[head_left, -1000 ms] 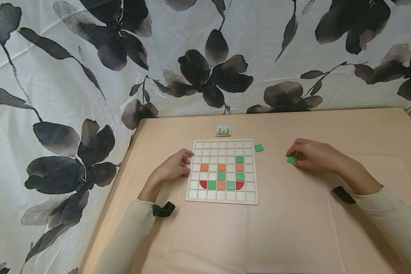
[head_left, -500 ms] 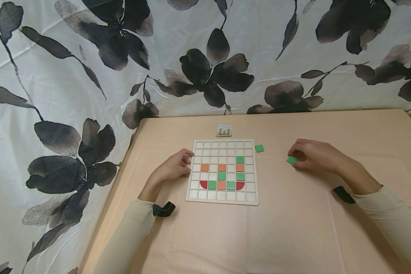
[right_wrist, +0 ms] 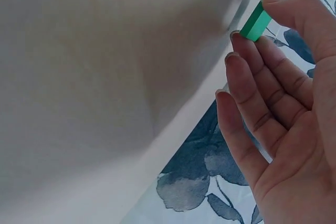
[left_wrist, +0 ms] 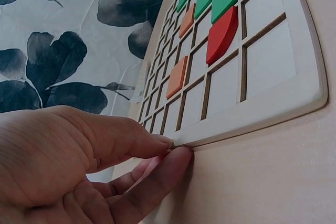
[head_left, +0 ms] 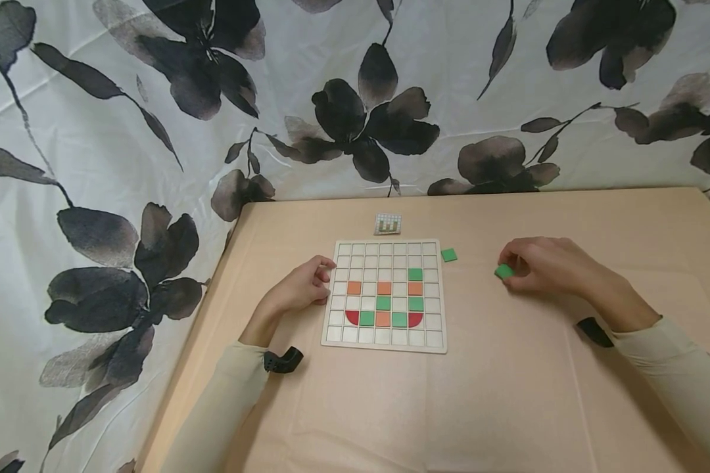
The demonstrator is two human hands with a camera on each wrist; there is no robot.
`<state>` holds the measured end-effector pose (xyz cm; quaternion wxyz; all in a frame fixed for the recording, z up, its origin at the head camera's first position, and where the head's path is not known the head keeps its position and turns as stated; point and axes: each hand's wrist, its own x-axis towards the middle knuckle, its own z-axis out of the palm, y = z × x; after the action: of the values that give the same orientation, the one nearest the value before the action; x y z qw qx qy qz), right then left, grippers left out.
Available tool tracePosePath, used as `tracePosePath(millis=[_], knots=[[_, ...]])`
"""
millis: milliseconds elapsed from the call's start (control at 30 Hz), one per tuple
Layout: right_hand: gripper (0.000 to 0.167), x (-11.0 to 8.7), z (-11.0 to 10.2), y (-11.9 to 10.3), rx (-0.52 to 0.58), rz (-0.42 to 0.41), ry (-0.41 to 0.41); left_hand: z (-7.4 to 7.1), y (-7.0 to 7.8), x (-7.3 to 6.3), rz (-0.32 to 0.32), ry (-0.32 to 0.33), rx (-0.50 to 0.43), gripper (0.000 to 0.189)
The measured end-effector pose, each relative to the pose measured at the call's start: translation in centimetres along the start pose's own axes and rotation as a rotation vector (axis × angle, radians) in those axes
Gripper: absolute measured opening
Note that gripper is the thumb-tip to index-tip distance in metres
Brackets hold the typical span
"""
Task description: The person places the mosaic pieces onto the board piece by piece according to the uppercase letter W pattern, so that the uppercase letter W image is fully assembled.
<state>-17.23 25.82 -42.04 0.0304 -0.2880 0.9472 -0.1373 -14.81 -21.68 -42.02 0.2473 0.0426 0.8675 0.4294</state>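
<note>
A white grid board point(head_left: 336, 336) lies on the table. Several green, orange and red pieces sit in its cells, among them a red rounded piece point(left_wrist: 221, 36) and an orange square tile point(left_wrist: 177, 78). At its left edge is my left hand point(head_left: 296, 286); in the left wrist view the thumb and a fingertip pinch the board's rim. To the right of the board, my right hand point(head_left: 541, 266) holds a green square tile point(head_left: 504, 271) between thumb and fingers, low over the table. The right wrist view shows that green tile point(right_wrist: 256, 22) edge-on, with the other fingers loosely bent.
Another loose green square tile point(head_left: 449, 255) lies beside the board's upper right corner. Behind the board is a small card point(head_left: 387, 224) printed with a grid pattern. A white cloth with dark flowers point(head_left: 307, 39) hangs behind the table point(head_left: 485, 407) and along its left side.
The green tile has tilted slightly in my right fingers, with that hand staying nearly in place. My left hand and the pieces on the board have not moved.
</note>
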Motion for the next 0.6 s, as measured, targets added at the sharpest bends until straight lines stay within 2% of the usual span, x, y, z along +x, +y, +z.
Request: tracePosePath(millis=[333, 600], knots=[[0.025, 0.5, -0.8, -0.3, 0.033, -0.027, 0.009, -0.1, 0.1, 0.0, 0.000, 0.000, 0.002, 0.050], [0.025, 1.3, -1.4, -1.6, 0.040, -0.044, -0.010, 0.0, 0.0, 0.0, -0.006, -0.002, -0.004, 0.050]])
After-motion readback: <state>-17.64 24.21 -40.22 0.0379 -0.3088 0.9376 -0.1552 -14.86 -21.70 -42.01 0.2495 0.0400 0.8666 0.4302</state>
